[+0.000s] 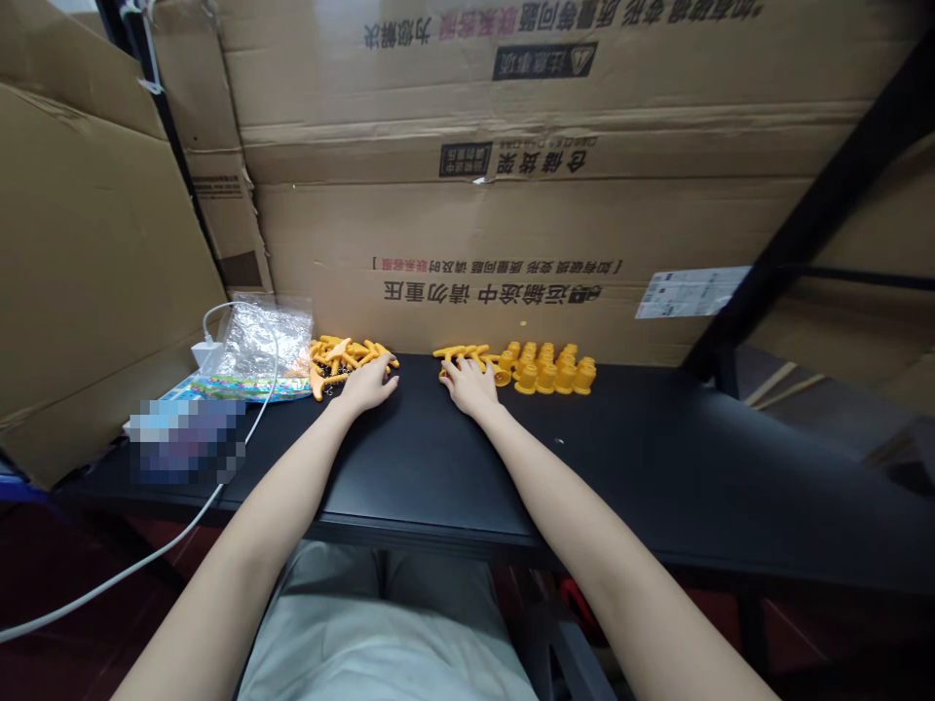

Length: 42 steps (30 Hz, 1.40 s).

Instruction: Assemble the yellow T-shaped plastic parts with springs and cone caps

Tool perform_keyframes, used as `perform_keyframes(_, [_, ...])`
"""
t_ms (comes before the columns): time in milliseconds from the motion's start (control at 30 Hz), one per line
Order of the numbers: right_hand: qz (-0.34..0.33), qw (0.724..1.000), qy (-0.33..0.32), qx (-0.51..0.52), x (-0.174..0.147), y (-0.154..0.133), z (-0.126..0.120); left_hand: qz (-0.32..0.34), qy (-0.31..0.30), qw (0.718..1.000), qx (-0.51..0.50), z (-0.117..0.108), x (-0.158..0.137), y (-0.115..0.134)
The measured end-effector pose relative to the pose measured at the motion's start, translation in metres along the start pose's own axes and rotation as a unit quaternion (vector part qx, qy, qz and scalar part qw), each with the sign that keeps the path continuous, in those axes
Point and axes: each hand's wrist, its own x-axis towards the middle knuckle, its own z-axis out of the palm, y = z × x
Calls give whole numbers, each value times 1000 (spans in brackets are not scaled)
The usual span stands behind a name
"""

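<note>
While both arms stretch out across the black desk (430,458), the left hand (370,383) lies over one end of a loose heap of T-shaped plastic pieces (338,350). Those pieces are a warm orange-yellow, smooth and slender, with rounded arms, and they overlap at all angles near the back edge, small dark bits (331,390) showing among them. Its thumb stands apart from the fingers, yet from where I stand I cannot tell whether that grip has hold of anything. To the right, a shorter run of yellow T-shaped pieces (462,350) lies more evenly side by side, and the right hand (468,387) is spread over its front, fingers bent down; how far that grip is closed, and on what, I cannot tell. Just beside it are stepped yellow plastic pieces (546,375), narrow on top and flared at the foot, standing upright in close rows, while one flared yellow piece (502,374) next to the right hand seems to lie tipped. Behind everything rises a printed cardboard panel (453,219), its lettering upside down; off to the left sit a clear plastic bag (267,336) and a white cable (146,560).
</note>
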Motion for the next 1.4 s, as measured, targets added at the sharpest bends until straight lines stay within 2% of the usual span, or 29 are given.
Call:
perform_keyframes(233, [2,1000,28,-4,1,2,0,15,0,1000,-7,2,1,-2])
perform_keyframes(467, [-9,999,17,28,5,5,-2,28,-1,999,-18,2,1,-3])
perform_keyframes(833, [-26,1000,-3,16,9,-1,-6,30,-2,999,-11,1,1,-1])
perform_keyframes(1200, [-19,998,36,46,6,2,-4,31,-8,999,-17,1,1,-2])
perform_keyframes(1300, [30,996,64,45,8,10,-13,30,-5,999,-18,1,1,-2])
perform_keyframes(1400, [137,986,89,35,8,29,-22,31,-5,999,-15,2,2,-3])
